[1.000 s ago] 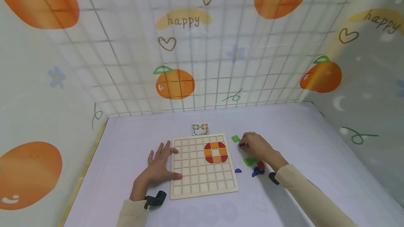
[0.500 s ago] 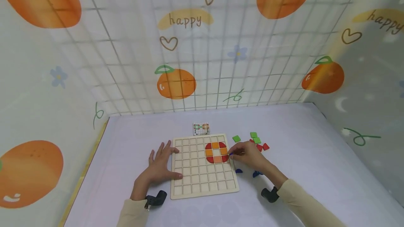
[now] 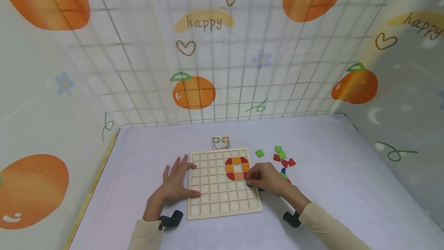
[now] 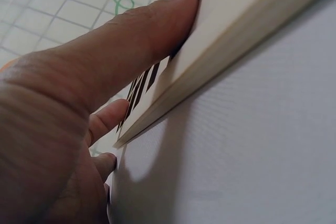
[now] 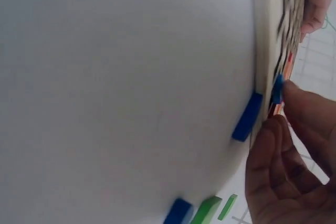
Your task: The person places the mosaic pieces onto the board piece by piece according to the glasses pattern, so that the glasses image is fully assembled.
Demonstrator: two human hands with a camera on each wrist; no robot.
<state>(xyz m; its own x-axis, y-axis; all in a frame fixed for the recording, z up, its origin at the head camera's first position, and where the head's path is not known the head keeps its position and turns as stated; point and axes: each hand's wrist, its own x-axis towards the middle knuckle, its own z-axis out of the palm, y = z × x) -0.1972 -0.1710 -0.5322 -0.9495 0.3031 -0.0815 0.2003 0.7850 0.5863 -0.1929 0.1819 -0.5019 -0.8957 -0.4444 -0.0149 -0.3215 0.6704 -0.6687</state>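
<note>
A light wooden board (image 3: 215, 206) with a grid of square recesses lies on the table. Red, orange and pink tiles (image 3: 237, 176) form a ring in its upper right. My left hand (image 3: 176, 182) has its fingers spread along the board's left edge, with the thumb resting on the board. Over the right edge, just below the ring, my right hand (image 3: 269, 179) pinches a small blue tile (image 5: 277, 89), low against the grid. Another blue tile (image 5: 247, 117) lies on the table close beside the board's edge, mostly behind the right hand in the head view.
A small pattern card (image 3: 221, 142) lies behind the board. To the right are loose green squares (image 3: 259, 153), several red tiles (image 3: 285, 163) and a blue tile (image 3: 283, 170), some partly covered by the right hand. A printed curtain (image 3: 145, 68) hangs behind the table.
My right hand has come left from the loose tiles to the board with the blue tile, then slid slightly down below the ring. My left hand has stayed in place.
</note>
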